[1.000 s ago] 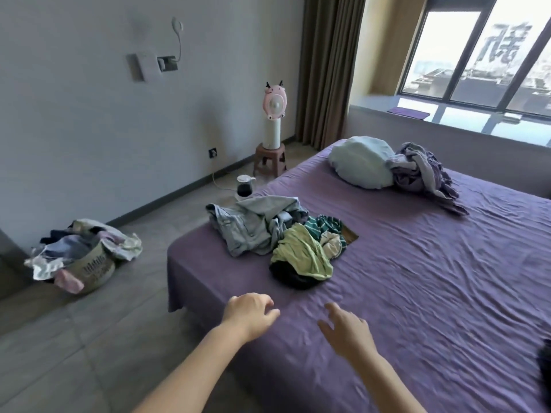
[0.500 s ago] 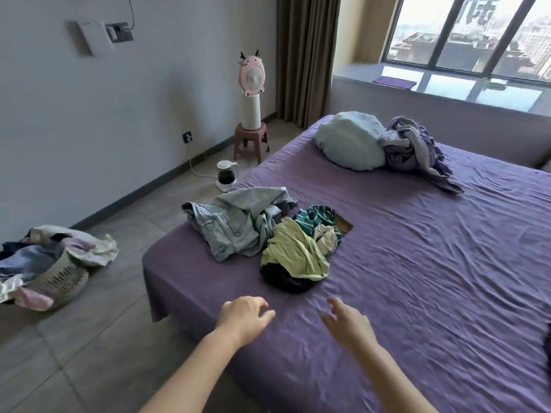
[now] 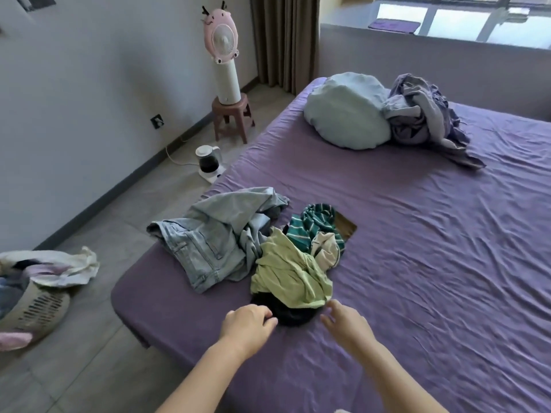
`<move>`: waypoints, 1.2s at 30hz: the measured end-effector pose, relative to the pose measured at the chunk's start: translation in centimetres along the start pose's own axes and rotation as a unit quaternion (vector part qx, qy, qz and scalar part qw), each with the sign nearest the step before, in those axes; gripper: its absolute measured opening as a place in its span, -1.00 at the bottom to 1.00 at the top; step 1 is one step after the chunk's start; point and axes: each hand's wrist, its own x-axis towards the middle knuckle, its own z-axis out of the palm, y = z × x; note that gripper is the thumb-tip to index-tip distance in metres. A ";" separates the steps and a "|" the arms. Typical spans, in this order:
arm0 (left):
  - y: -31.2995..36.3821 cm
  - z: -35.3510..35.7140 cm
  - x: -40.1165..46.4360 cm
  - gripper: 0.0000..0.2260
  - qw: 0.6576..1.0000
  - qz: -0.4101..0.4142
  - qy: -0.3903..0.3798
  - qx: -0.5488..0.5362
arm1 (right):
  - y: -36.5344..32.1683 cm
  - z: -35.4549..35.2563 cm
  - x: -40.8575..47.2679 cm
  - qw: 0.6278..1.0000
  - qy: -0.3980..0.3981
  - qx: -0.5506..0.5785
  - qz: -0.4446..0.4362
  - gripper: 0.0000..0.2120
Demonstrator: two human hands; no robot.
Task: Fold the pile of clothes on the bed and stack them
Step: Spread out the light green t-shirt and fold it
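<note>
A loose pile of clothes lies near the bed's (image 3: 432, 263) left corner: pale blue jeans (image 3: 214, 242), a light green top (image 3: 290, 274), a green striped garment (image 3: 316, 226) and a black piece (image 3: 293, 314) at the front. My left hand (image 3: 247, 324) hovers just left of the black piece, fingers loosely curled and holding nothing. My right hand (image 3: 347, 324) is just right of it, fingers relaxed and empty. Whether either hand touches the cloth is unclear.
A pale blue pillow (image 3: 347, 111) and a crumpled purple blanket (image 3: 423, 117) lie at the bed's far end. On the floor to the left are a full laundry basket (image 3: 35, 302), a kettle (image 3: 208, 159) and a pink fan (image 3: 222, 40) on a stool (image 3: 231, 114).
Both hands have moved forward to the front edge of the pile, and the view has come closer and tilted down.
</note>
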 end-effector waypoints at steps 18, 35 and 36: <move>1.6 1.8 23.6 -0.59 0.987 0.034 -0.139 -0.080 | -2.3 -0.1 20.7 0.997 -0.061 0.034 0.035 -0.63; 3.3 -1.4 20.3 -0.77 0.957 0.093 -0.002 -0.276 | -4.9 -6.2 18.9 0.982 0.046 0.183 -0.013 -0.81; 3.8 -2.4 19.1 -0.73 0.946 0.101 0.025 -0.308 | -5.3 -7.7 18.1 0.973 0.063 0.221 -0.012 -0.81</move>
